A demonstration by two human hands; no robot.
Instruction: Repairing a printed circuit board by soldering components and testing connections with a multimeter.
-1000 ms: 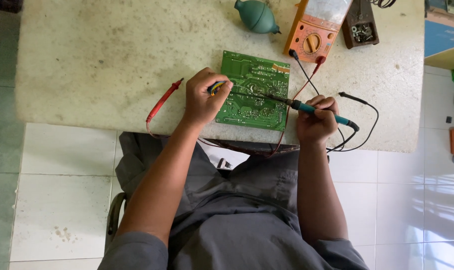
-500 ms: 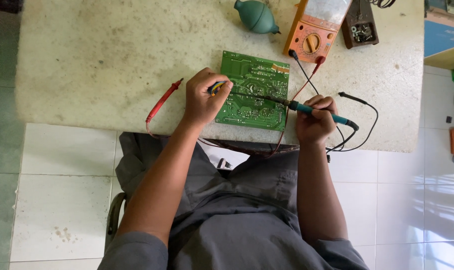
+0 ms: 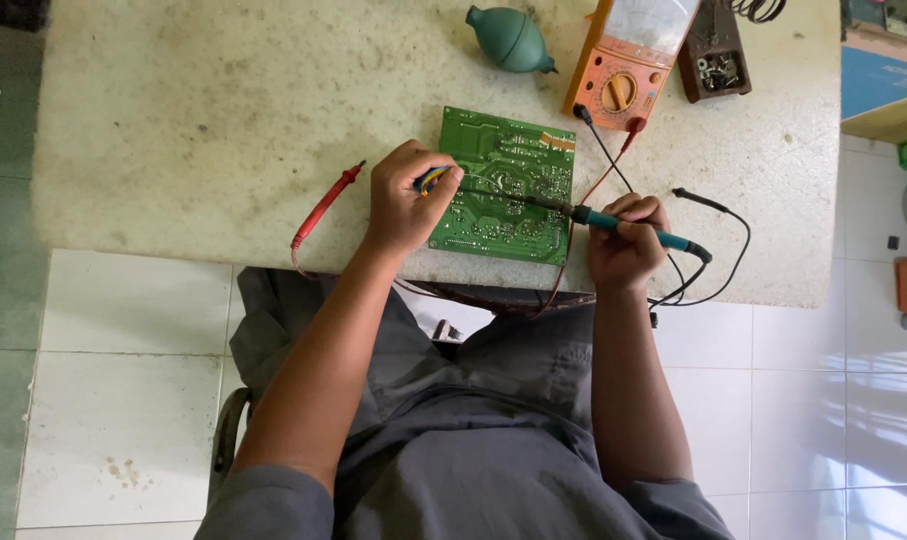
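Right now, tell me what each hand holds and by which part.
Right hand: teal soldering iron, gripped around its handle. Left hand: a small yellow-and-blue item pinched at the fingertips; what it is cannot be told.

One green circuit board (image 3: 504,185) at centre frame, with two hands on it: the left hand (image 3: 404,200) just left of centre and the right hand (image 3: 626,243) just right of centre, the latter gripping one soldering iron (image 3: 614,221). One orange meter (image 3: 634,62), one teal rubber blower bulb (image 3: 509,38) and one small brown tray of parts (image 3: 714,60) along the upper edge. One red probe (image 3: 326,205) left of centre and one black probe (image 3: 699,200) right of centre, all on one table (image 3: 204,130).
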